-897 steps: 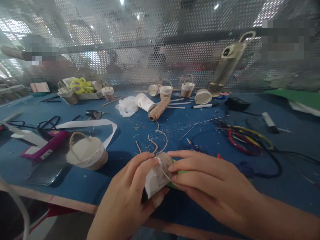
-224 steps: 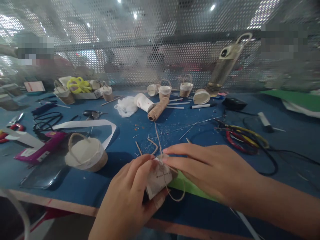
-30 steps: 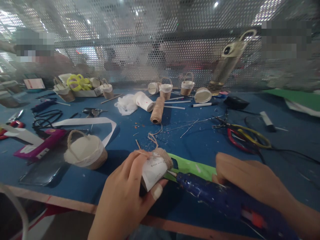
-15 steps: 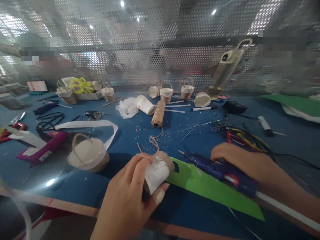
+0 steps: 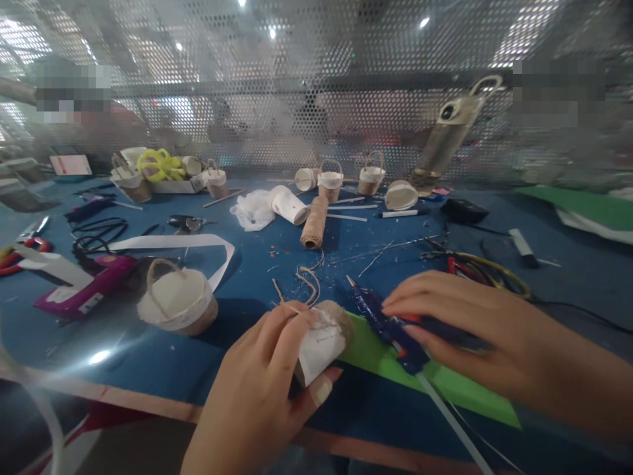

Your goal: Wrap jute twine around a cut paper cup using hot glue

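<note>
Near the table's front edge, my left hand (image 5: 270,373) is wrapped round a small paper cup (image 5: 321,346) that has twine round its far end and lies tilted on its side. Loose twine (image 5: 309,284) trails from it towards a twine spool (image 5: 314,224). Just right of the cup, my right hand (image 5: 459,330) has its fingers on a dark blue glue gun (image 5: 380,323), whose tip points up and left. A white glue stick (image 5: 455,422) sticks out of its back end. Beneath the gun lies a green strip (image 5: 475,389).
A finished-looking small basket (image 5: 178,297) stands left, beside a purple glue gun (image 5: 86,287) and red-handled scissors (image 5: 27,254). More small baskets (image 5: 330,181) line the back by a perforated metal screen (image 5: 297,86). Cables (image 5: 494,274) lie at right.
The glue gun has turned and moved left, its back end swinging towards the front edge. My right hand has shifted left with it. The cup has moved slightly right in my left hand.
</note>
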Demonstrator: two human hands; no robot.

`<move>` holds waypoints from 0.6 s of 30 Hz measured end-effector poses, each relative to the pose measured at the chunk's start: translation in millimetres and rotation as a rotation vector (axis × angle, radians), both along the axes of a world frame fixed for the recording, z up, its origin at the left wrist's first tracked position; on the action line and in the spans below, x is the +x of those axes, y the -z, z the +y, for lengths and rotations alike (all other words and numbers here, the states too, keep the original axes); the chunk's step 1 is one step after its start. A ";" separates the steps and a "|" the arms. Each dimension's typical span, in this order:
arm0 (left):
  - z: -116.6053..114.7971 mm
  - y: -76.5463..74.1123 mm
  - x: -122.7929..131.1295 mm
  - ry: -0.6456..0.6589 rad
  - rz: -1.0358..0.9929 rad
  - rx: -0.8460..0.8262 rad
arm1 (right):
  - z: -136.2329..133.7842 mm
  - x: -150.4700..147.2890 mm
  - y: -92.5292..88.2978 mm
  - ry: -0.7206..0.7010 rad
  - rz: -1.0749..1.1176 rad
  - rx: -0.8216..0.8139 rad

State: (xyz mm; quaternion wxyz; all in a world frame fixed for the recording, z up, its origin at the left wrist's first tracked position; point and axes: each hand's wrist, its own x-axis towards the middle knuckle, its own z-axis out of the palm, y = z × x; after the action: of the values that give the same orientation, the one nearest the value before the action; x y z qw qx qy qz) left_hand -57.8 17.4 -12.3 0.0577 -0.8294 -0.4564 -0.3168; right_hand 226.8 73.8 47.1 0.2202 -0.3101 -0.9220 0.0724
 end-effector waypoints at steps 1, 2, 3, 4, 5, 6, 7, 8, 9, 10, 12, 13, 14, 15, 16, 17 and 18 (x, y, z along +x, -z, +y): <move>0.0 0.2 0.1 0.002 -0.001 0.002 | -1.0 -10.6 -1.6 -0.025 0.027 0.003; 0.0 0.3 0.2 0.004 -0.002 0.002 | -1.9 -21.0 -2.5 -0.047 0.035 -0.007; -0.1 0.3 0.0 0.008 -0.005 -0.002 | -2.6 -30.6 -2.9 -0.073 0.041 0.000; -0.3 0.2 -0.2 0.012 -0.009 -0.005 | -2.9 -39.1 -2.6 -0.097 0.037 -0.004; -0.5 0.1 -0.4 0.017 -0.012 -0.006 | -3.0 -46.1 -1.9 -0.121 0.047 -0.003; -0.8 0.0 -0.7 0.021 -0.012 -0.005 | -2.7 -51.6 -0.7 -0.137 0.058 -0.007; -0.9 -0.1 -0.9 0.023 -0.010 -0.002 | -2.2 -55.6 0.7 -0.148 0.076 -0.013; -1.0 -0.1 -1.1 0.023 -0.007 0.003 | -1.5 -58.3 2.3 -0.151 0.103 -0.021; -1.0 -0.1 -1.1 0.021 -0.001 0.009 | -0.9 -60.1 3.8 -0.145 0.135 -0.033; -0.9 0.0 -1.1 0.018 0.005 0.015 | -0.3 -61.0 5.2 -0.133 0.170 -0.046; -0.5 0.6 -0.9 0.011 0.012 0.018 | 0.2 -61.5 6.7 -0.091 0.250 -0.091; -0.3 1.0 -0.7 0.008 0.012 0.016 | 0.0 -61.5 6.8 -0.067 0.287 -0.127; -0.1 1.3 -0.6 0.005 0.012 0.014 | -0.4 -61.3 6.5 -0.042 0.319 -0.171; 0.1 1.7 -0.4 -0.001 0.012 0.012 | -1.0 -61.2 5.8 -0.018 0.346 -0.222; 0.3 2.0 -0.2 -0.007 0.013 0.010 | -1.6 -61.0 4.9 0.006 0.367 -0.274; 0.4 2.1 0.0 -0.012 0.017 0.011 | -2.3 -60.7 4.0 0.029 0.383 -0.322; 0.3 2.2 0.1 -0.017 0.022 0.014 | -2.9 -60.4 3.1 0.045 0.395 -0.358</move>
State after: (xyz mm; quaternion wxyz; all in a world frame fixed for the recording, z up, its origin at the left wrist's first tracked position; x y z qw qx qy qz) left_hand -57.7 17.8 -14.5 0.0712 -0.8284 -0.4607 -0.3106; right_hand 166.4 70.9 43.9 0.3391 -0.3444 -0.8265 0.2888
